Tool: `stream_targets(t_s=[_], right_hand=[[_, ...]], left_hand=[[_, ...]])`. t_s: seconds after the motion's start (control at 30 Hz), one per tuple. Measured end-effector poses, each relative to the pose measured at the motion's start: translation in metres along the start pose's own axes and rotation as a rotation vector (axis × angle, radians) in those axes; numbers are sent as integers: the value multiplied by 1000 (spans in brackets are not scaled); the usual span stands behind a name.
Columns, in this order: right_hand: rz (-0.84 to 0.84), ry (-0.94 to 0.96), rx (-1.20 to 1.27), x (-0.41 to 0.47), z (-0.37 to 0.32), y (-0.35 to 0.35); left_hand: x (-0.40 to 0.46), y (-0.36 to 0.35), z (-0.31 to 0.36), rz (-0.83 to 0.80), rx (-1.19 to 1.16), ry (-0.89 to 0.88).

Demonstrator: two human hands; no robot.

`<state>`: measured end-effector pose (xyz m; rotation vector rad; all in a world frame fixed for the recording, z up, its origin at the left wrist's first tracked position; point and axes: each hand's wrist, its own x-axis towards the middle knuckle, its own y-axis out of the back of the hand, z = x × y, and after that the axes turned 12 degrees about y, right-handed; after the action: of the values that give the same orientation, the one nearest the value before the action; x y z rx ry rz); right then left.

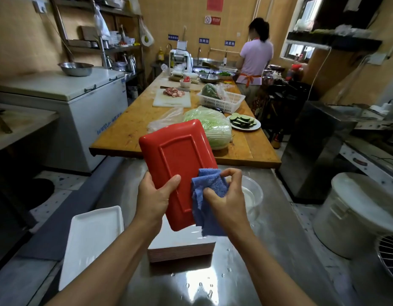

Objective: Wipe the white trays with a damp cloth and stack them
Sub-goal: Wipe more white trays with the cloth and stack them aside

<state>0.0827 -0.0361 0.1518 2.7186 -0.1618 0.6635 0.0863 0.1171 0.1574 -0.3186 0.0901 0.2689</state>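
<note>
L hand (157, 196) grip round red-backed tray (180, 160), R hand (227, 198) clenched on blue cloth (209, 195), over tray stack (182, 250)

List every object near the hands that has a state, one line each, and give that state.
Red tray: held underside up, tilted, in left hand.
Blue cloth: bunched in right hand, against the tray's edge.
White tray: lying flat, right way up.
Tray stack: stacked on the steel counter.
Clear bowl: upright.

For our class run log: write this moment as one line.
left hand: holds red-backed tray | right hand: blue cloth against it | stack: below
</note>
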Motion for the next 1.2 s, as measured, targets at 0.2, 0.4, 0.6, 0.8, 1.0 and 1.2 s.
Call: stream_targets(t_s=[0.2, 0.4, 0.6, 0.8, 1.0, 1.2], right_hand=[[-7, 121, -63, 6, -4, 15], [-130, 177, -72, 9, 0, 33], [-244, 222, -67, 14, 0, 51], [-299, 335, -241, 20, -8, 58], [-210, 551, -366, 30, -27, 27], [-219, 434, -443, 33, 2, 48]], left_hand=[[5, 19, 19, -67, 80, 53], [19, 31, 67, -81, 600, -276], [27, 28, 77, -419, 746, -86], [16, 20, 60, -381, 546, -53], [2, 3, 52, -316, 469, -107], [7, 25, 61, -224, 285, 63]])
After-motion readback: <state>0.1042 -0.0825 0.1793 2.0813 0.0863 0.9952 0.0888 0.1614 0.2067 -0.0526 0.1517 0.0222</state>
